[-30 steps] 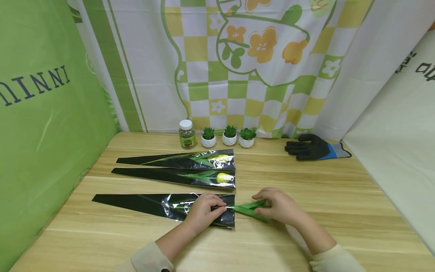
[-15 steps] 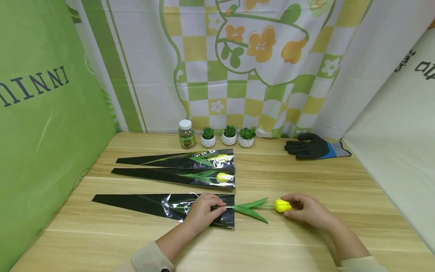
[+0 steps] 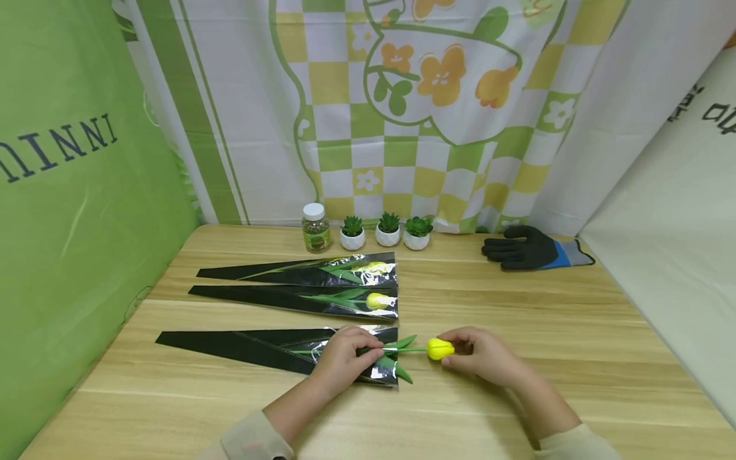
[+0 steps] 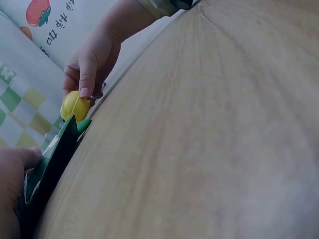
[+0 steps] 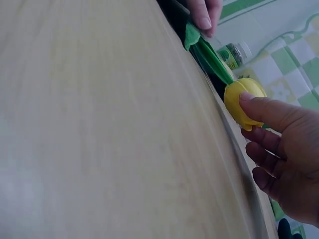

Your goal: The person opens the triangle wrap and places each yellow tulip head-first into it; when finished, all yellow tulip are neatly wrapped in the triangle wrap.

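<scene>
My right hand [image 3: 483, 358] pinches the yellow head of an artificial tulip [image 3: 440, 349] between thumb and fingers, as the right wrist view also shows. The stem runs left into the mouth of a black flower sleeve [image 3: 230, 348] with a clear front. Two green leaf tips [image 3: 406, 372] poke out past its edge, while the lower stem lies inside. At that mouth my left hand [image 3: 347, 354] pinches the sleeve, its fingers over the film; in the left wrist view the thumb [image 4: 31, 158] rests against it.
Behind lie two filled sleeves [image 3: 276, 299], each with a yellow tulip. Farther back stand a white-lidded jar [image 3: 316, 229] and several small potted succulents [image 3: 388, 231]. A black and blue work glove [image 3: 531, 250] lies at the right back, before a patterned curtain [image 3: 402, 153].
The right hand first moved right from the leaves to the tulip head, then came left with it, sliding stem and leaves deeper into the sleeve. The left hand stays in place.
</scene>
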`<state>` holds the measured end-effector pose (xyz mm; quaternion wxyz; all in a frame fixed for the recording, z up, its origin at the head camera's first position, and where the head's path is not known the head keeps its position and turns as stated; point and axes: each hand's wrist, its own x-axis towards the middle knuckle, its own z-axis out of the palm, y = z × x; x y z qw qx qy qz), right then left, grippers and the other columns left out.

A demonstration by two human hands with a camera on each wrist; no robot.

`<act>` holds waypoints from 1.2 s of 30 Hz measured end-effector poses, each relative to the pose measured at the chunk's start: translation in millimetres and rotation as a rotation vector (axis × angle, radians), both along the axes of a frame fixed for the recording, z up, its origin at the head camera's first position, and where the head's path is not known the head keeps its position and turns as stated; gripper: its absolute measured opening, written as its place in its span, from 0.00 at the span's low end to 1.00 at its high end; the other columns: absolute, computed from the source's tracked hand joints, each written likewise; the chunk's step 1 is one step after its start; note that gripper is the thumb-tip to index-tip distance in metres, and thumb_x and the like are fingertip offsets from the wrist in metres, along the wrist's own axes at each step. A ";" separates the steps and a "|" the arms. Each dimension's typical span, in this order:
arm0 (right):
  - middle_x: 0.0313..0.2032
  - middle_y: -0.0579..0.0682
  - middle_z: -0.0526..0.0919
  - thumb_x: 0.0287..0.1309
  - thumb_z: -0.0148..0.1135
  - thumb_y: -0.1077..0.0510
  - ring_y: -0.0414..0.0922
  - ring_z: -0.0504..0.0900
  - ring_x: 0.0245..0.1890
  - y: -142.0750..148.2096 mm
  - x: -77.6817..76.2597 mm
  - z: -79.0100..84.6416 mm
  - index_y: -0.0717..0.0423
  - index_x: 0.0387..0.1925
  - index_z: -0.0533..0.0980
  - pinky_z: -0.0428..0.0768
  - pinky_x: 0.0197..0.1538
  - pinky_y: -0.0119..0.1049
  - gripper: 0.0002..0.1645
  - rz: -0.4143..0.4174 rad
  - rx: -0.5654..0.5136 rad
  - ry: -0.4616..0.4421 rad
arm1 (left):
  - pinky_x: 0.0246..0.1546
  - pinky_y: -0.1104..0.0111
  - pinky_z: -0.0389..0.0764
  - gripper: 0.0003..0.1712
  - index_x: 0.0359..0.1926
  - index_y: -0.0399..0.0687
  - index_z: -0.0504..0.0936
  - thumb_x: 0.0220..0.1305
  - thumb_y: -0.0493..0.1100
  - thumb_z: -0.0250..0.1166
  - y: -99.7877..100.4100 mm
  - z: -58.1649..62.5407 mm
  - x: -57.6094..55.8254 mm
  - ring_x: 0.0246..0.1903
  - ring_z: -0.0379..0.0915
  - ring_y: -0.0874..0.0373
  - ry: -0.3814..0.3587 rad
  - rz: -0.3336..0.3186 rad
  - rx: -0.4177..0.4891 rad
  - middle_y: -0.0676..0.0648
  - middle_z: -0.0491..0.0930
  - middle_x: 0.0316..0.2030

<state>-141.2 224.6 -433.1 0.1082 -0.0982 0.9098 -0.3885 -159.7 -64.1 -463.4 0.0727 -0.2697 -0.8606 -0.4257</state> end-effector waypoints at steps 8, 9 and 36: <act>0.47 0.48 0.84 0.52 0.74 0.49 0.41 0.78 0.44 -22.6 -4.1 -3.4 0.52 0.49 0.82 0.79 0.50 0.37 0.23 0.014 -0.021 0.009 | 0.53 0.63 0.79 0.05 0.35 0.49 0.89 0.57 0.42 0.71 0.2 1.6 0.1 0.44 0.79 0.59 0.009 0.000 0.013 0.53 0.87 0.37; 0.46 0.48 0.84 0.52 0.74 0.49 0.41 0.78 0.44 -24.9 -4.6 -3.8 0.52 0.49 0.82 0.79 0.50 0.37 0.23 0.012 -0.026 0.007 | 0.53 0.63 0.79 0.05 0.35 0.48 0.89 0.57 0.42 0.71 0.2 2.0 0.1 0.44 0.79 0.59 0.009 -0.001 0.014 0.53 0.87 0.38; 0.39 0.47 0.84 0.52 0.73 0.53 0.39 0.78 0.38 -60.4 -8.9 -10.0 0.56 0.48 0.83 0.79 0.42 0.27 0.21 0.055 -0.107 0.054 | 0.51 0.64 0.80 0.05 0.36 0.48 0.89 0.57 0.40 0.72 0.0 8.9 2.0 0.43 0.79 0.60 0.003 0.016 0.052 0.55 0.86 0.37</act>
